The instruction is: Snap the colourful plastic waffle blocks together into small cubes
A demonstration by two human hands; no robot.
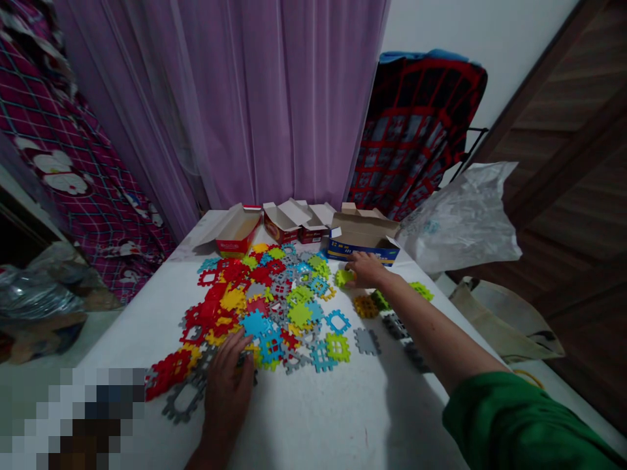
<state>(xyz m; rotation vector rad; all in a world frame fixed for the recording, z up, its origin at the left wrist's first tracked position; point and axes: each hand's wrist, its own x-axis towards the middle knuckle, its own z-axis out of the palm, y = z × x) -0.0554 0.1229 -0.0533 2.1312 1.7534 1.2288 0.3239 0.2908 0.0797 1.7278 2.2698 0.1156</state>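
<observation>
A heap of interlocking plastic building tiles in red, yellow, blue, green and grey covers the middle of the white table. My left hand (229,375) rests at the heap's near edge with its fingers apart. Its fingertips lie close to a blue tile (255,322), and a grey frame-shaped tile (183,399) is beside it. My right hand (366,269) reaches over the right side, its fingers closed at a lime-green tile (343,278). Just behind that hand stands an open blue box (362,251). Under my right forearm lie a dark yellow tile (365,306) and several green and grey ones.
Along the table's far edge stand an open red box (238,245) and more open cartons (281,228). A clear plastic bag (465,219) hangs at the right above a cream bag (504,320). Purple curtains (274,98) hang behind the table (318,418).
</observation>
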